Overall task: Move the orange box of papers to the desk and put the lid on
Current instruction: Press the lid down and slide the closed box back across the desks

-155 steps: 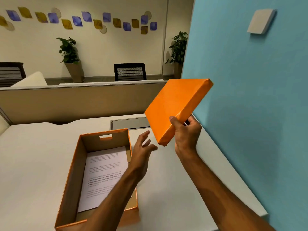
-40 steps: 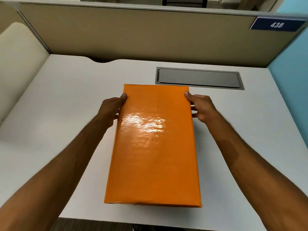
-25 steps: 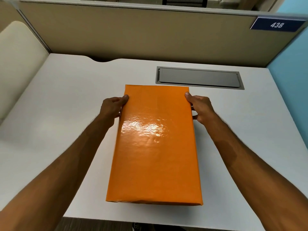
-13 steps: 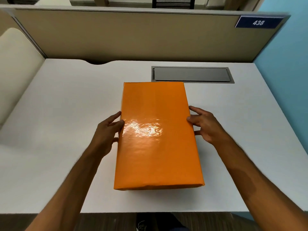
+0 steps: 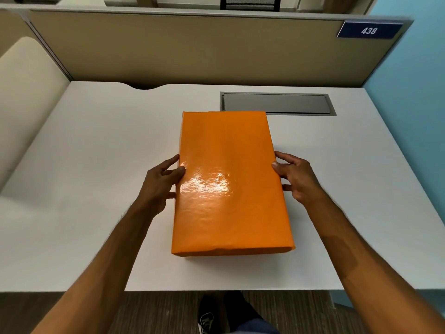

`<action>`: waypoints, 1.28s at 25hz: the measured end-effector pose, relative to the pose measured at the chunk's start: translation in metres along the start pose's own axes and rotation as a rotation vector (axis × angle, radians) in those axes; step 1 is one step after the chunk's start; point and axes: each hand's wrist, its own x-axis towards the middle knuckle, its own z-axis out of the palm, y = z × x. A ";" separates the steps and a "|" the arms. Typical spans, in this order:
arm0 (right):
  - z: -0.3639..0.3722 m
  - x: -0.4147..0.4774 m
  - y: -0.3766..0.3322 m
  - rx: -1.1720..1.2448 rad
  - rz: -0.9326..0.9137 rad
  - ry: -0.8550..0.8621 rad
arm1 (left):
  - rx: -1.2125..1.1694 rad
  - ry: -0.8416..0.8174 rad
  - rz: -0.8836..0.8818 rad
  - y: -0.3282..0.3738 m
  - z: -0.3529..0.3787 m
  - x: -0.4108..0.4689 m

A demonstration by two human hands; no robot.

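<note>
Orange box, lid on, between open left hand and right hand; sign "438".

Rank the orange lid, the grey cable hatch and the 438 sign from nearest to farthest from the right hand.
From the right hand:
1. Orange lid, touching its fingertips, to its left.
2. Grey cable hatch, set in the desk beyond.
3. 438 sign, high on the partition, far right.
</note>
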 end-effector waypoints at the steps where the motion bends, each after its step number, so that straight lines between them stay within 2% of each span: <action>1: -0.001 -0.002 0.002 -0.014 0.000 -0.002 | 0.004 0.003 -0.003 -0.001 0.001 -0.001; 6: -0.008 -0.008 0.015 -0.052 0.061 -0.121 | 0.032 -0.026 -0.081 -0.007 0.001 -0.007; 16: 0.021 0.021 -0.014 0.030 -0.030 -0.251 | 0.066 0.043 -0.011 0.029 -0.023 0.017; 21: 0.055 0.039 -0.035 0.037 -0.062 -0.288 | 0.076 0.160 -0.038 0.047 -0.045 0.027; 32: 0.162 0.062 -0.068 0.040 -0.069 -0.318 | 0.095 0.195 -0.004 0.059 -0.139 0.050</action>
